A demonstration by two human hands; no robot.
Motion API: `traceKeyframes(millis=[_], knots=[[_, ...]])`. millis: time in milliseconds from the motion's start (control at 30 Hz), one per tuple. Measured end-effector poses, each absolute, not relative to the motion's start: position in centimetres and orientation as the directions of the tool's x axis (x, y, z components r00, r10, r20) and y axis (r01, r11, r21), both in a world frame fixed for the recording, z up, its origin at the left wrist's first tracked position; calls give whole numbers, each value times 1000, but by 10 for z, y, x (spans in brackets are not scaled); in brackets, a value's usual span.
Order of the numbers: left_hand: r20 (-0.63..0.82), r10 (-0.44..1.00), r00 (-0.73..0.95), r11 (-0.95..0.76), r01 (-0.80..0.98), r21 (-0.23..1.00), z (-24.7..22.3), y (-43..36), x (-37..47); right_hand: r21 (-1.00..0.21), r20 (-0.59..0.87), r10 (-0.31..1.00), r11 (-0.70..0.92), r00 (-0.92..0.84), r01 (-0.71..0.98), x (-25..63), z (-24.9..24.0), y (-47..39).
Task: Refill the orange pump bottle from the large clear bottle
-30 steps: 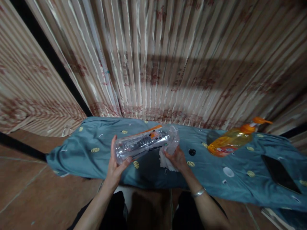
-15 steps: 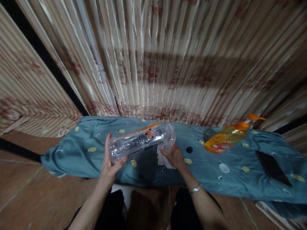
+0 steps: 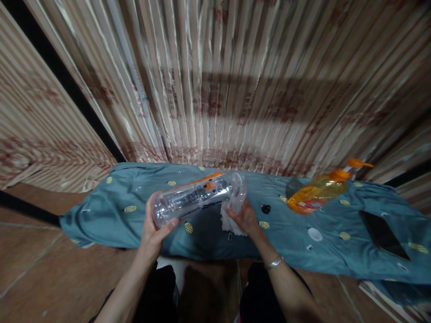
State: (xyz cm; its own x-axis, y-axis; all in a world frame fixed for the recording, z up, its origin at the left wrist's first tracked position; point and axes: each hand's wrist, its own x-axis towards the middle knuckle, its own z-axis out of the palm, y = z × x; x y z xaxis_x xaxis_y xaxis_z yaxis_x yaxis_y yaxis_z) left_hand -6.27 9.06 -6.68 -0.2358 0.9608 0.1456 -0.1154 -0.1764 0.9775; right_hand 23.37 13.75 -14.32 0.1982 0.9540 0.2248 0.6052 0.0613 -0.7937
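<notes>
A clear plastic bottle (image 3: 191,197) with an orange and black print lies nearly level above the blue-green cloth, its base at the left. My left hand (image 3: 156,224) is wrapped round the base end, thumb on the near side. At the other end, my right hand (image 3: 243,215) grips a white wipe (image 3: 232,222), which covers part of the bottle's neck end and hangs below it. A silver bracelet (image 3: 275,262) is on my right wrist. Just right of that hand, a small black round piece (image 3: 266,209) rests on the cloth.
On the cloth-covered surface (image 3: 111,206), an orange pump bottle (image 3: 316,193) leans at the right. A white disc (image 3: 315,234) and a black phone (image 3: 384,235) lie nearer the right end. Pleated curtains (image 3: 235,89) hang behind, with dark poles (image 3: 67,76) at the sides.
The bottle has turned slightly about its length in my hands, and its printed figure has shifted a little left. My left fingers have curled closer round the base. Both hands stay nearly in place.
</notes>
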Motion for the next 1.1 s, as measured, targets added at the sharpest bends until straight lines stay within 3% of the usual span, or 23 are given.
traceKeyframes(millis=[800,1100], knots=[[225,931,-286,-276,-152,949,-61,94,-61,-765,259,948,85,184,639,232,-148,138],[179,927,-329,-236,-144,961,-65,97,-64,-767,306,934,126,186,629,233,-155,139]])
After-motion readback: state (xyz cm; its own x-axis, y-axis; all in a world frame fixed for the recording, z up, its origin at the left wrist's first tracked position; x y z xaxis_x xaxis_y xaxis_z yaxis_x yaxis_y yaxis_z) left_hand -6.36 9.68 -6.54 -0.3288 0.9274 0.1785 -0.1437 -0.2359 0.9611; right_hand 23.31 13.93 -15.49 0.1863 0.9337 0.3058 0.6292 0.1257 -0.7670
